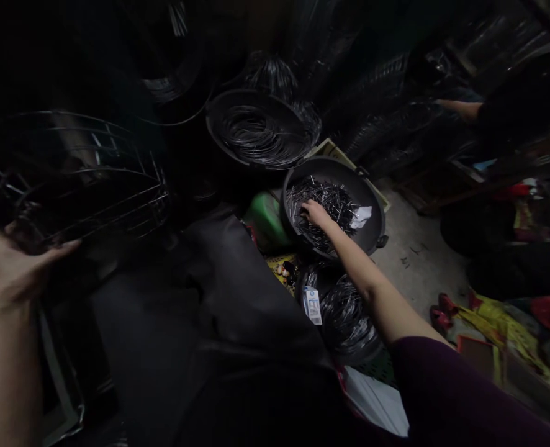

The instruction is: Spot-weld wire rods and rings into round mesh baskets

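Observation:
My right hand (316, 213) reaches into a dark round pan (372, 226) filled with short thin metal pieces (333, 197), like cut wires or pins. Its fingers are bent down and closed among them, and the fingertips are partly hidden. A crumpled white scrap (361, 216) lies in the pan beside the pile. At the far left, my left hand (17, 267) has its thumb and a finger spread wide apart. It is next to a round frame of metal rods (151, 202); dark shapes between its fingers are too dim to make out.
Behind the pan stands another basin (214, 118) with coiled wire (256, 139). More coils (349, 313) with a white label (313, 305) lie nearer me. A green container (266, 217) adjoins the pan. Dark sheeting (238, 279) spreads before me. Another person's arm (461, 109) shows at upper right.

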Motion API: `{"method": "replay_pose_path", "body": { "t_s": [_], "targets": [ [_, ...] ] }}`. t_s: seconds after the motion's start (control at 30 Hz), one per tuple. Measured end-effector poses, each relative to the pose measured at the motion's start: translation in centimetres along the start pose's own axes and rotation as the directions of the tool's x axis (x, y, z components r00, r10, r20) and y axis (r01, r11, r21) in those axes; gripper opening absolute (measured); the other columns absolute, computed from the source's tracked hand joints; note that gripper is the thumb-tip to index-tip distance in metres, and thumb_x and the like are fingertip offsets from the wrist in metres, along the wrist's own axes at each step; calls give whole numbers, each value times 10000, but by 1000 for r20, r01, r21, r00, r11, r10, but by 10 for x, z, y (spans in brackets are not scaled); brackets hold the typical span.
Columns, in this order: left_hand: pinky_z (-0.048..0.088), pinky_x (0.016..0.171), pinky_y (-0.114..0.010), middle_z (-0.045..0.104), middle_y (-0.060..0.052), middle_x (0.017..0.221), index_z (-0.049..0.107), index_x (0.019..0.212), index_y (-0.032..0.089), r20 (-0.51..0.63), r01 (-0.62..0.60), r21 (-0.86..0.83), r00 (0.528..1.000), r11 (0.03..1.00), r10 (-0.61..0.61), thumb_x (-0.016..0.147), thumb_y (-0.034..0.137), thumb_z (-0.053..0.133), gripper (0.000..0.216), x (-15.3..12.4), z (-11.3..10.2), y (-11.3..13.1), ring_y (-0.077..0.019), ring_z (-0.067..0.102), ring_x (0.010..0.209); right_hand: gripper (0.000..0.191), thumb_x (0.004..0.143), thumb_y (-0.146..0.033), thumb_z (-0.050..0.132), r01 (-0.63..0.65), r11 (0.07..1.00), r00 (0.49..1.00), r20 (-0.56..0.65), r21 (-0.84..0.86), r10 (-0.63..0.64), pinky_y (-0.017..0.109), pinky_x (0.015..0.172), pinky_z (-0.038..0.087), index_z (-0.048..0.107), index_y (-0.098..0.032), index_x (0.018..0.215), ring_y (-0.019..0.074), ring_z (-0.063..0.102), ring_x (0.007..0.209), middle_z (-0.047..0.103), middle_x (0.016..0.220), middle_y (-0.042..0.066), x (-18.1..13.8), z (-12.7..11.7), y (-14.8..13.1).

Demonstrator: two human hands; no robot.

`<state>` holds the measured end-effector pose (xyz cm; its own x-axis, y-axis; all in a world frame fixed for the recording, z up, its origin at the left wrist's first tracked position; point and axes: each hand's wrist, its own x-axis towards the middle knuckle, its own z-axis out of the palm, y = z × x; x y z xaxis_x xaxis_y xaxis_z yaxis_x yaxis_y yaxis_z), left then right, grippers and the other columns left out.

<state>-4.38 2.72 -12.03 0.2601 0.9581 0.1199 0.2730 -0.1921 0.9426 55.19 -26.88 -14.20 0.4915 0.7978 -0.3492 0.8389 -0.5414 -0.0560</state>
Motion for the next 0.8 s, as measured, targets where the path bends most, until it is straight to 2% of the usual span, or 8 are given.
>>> {"method": "replay_pose_path", "body": {
  "t_s": [0.13,0.2,0.33,0.43,0.5,0.6,0.7,0.8],
  "targets": [
    [444,980,-669,512,93,1240,253,1253,554,-80,18,-72,996,997,-24,69,529,949,1374,-26,13,21,-312,526,1238,303,876,-154,464,7,1000,999,-37,-25,-8,327,825,450,640,-132,1122,226,626,967,674,1077,179,-29,-20,-24],
    [490,988,-568,506,12,1246,226,1291,470,-139,26,-158,989,987,-48,218,579,950,1299,-46,11,35,-285,546,1224,320,922,-231,404,-16,999,997,-77,-33,13,402,675,447,652,-133,1099,294,657,769,684,877,235,-44,-35,-32],
    [495,1017,-435,463,-77,1303,165,1358,364,-117,-113,-25,987,993,110,393,716,856,1238,-79,-2,58,-264,532,1263,344,925,-427,400,57,992,979,-200,112,-34,486,615,454,655,-266,1092,358,651,691,679,797,216,-60,-71,-64],
    [456,1073,-417,432,-110,1346,202,1362,315,-24,-220,144,974,965,226,510,690,834,1125,-100,-9,76,-257,502,1293,223,813,-542,624,249,761,963,-239,599,-127,463,701,499,678,-391,966,323,668,868,709,974,99,-93,-102,-133],
    [431,1101,-418,426,-119,1357,272,1350,286,-8,-282,231,956,931,292,567,594,855,1024,-109,-11,89,-263,488,1297,224,759,-516,725,231,604,962,-86,763,-259,396,755,506,713,-359,918,265,669,893,716,958,74,-120,-121,-193],
    [420,1106,-434,457,-107,1306,415,1299,253,11,-334,325,937,885,350,583,425,878,869,-115,-11,107,-281,466,1294,359,685,-495,797,161,453,833,125,877,-538,334,714,507,735,-248,939,203,668,782,714,830,55,-144,-135,-277],
    [430,1090,-444,448,-93,1279,536,1218,243,25,-320,396,941,861,338,570,300,869,732,-118,-10,119,-284,462,1282,402,681,-482,796,129,393,687,203,911,-697,281,677,489,737,-184,944,152,644,727,713,813,45,-149,-136,-333],
    [431,1087,-450,420,-92,1299,587,1178,241,11,-281,421,952,863,305,566,244,860,670,-122,-9,123,-284,473,1275,389,694,-468,781,218,392,657,163,894,-736,223,571,412,735,-150,913,87,557,620,705,813,32,-150,-138,-363]
  ]
}}
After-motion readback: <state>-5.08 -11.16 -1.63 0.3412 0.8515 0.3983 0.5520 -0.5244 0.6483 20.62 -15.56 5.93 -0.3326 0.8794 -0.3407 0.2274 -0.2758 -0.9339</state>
